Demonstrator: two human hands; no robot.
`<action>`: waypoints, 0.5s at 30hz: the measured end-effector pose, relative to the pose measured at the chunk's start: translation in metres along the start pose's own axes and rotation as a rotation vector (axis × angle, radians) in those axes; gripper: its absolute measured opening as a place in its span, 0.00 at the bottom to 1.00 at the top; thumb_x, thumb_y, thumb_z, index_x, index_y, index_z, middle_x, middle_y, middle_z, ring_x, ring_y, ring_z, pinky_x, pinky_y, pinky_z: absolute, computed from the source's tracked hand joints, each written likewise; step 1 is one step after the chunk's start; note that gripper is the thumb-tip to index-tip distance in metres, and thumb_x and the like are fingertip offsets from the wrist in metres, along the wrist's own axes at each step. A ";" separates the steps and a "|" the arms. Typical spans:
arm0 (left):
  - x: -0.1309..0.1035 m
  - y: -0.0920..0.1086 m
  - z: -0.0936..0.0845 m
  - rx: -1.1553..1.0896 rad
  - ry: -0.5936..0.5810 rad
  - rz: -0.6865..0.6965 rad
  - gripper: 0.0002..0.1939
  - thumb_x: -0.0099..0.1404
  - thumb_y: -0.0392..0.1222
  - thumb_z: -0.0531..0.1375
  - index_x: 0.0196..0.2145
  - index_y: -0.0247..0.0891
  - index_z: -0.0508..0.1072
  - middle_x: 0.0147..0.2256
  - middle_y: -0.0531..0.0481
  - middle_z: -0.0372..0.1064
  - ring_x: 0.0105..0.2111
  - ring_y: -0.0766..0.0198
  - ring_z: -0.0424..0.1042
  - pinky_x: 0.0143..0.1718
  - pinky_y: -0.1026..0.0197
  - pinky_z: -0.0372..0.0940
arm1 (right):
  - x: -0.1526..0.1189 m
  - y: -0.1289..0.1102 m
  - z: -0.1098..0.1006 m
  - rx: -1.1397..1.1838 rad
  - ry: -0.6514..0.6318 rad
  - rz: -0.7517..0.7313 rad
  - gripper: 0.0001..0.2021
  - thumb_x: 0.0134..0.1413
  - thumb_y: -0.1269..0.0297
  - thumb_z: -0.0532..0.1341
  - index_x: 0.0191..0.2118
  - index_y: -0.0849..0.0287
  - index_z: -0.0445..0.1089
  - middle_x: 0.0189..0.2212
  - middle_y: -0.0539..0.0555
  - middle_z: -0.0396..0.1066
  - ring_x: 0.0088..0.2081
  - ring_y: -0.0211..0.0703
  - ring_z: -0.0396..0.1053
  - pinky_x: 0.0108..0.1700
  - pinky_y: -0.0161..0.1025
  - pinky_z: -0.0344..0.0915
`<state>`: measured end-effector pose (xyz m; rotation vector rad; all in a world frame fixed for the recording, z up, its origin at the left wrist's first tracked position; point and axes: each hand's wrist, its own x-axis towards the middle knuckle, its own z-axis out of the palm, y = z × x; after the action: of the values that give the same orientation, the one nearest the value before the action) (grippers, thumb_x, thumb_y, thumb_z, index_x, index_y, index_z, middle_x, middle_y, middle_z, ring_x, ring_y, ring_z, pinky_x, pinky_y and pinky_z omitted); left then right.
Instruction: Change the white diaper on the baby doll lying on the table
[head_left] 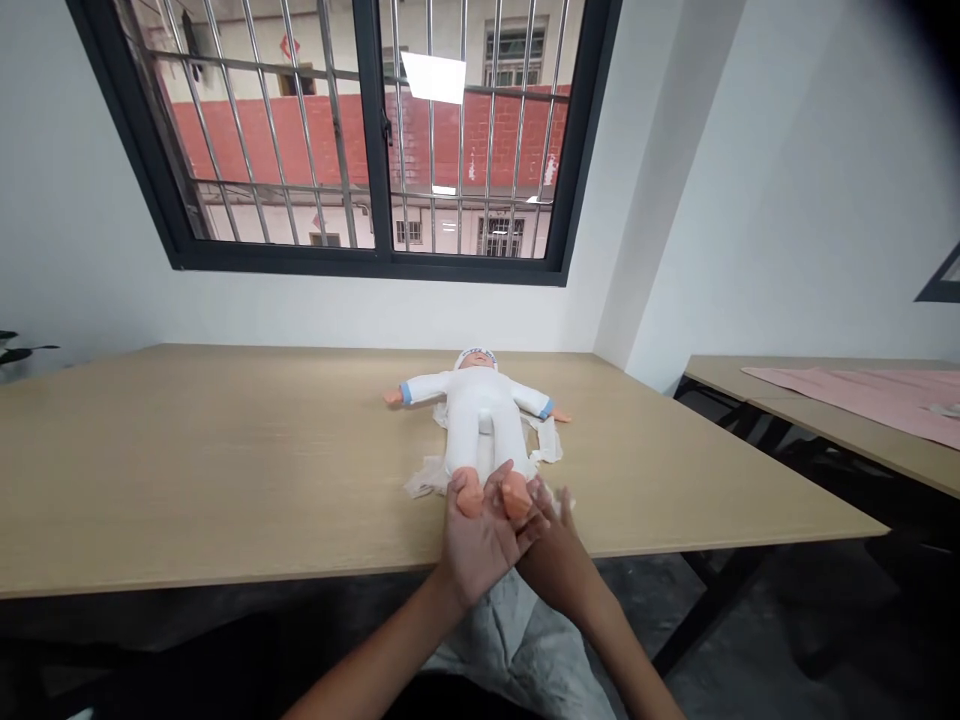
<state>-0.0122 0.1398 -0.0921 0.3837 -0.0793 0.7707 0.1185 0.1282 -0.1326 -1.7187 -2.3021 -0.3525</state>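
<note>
A baby doll (481, 395) in a white suit with blue cuffs and a white cap lies on its back, arms spread, feet towards me. My left hand (480, 540) is palm up under the doll's feet, its thumb and a finger closed around the foot on the left. Beside it, my right hand (559, 560) is at the other foot with its fingers spread, its thumb side close to my left hand. Thin whitish cloth (429, 478) lies crumpled beneath the doll and shows on both sides of its legs.
The doll rests on a light wooden table (225, 460), whose front edge is just below my hands. Grey cloth (517, 640) hangs under my wrists. To the right stands a second table (720, 380) bearing a pink cloth (862, 395). A barred window (382, 262) is behind.
</note>
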 end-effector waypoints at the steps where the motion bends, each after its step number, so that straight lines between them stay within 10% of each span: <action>1: -0.002 0.000 -0.004 -0.001 0.003 -0.004 0.25 0.61 0.60 0.47 0.49 0.45 0.66 0.49 0.45 0.65 0.51 0.52 0.63 0.50 0.49 0.54 | -0.006 0.003 -0.009 0.043 -0.058 0.023 0.29 0.56 0.65 0.49 0.64 0.53 0.46 0.63 0.59 0.45 0.62 0.65 0.41 0.57 0.69 0.38; 7: -0.013 -0.007 -0.013 0.024 0.087 -0.014 0.32 0.60 0.63 0.47 0.59 0.51 0.53 0.55 0.45 0.59 0.56 0.52 0.58 0.54 0.47 0.51 | -0.028 0.024 -0.049 0.235 -0.191 0.113 0.23 0.58 0.66 0.46 0.59 0.52 0.56 0.62 0.56 0.47 0.63 0.58 0.41 0.59 0.67 0.34; 15: -0.062 -0.013 -0.001 0.185 0.274 -0.076 0.28 0.61 0.62 0.47 0.57 0.51 0.57 0.57 0.45 0.56 0.49 0.45 0.66 0.46 0.47 0.58 | -0.026 0.027 -0.073 0.497 0.225 0.207 0.16 0.61 0.60 0.46 0.48 0.52 0.67 0.47 0.54 0.69 0.51 0.48 0.64 0.60 0.66 0.28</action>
<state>-0.0473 0.0905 -0.1105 0.4506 0.2641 0.7515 0.1557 0.0882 -0.0718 -1.5486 -1.8331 0.0635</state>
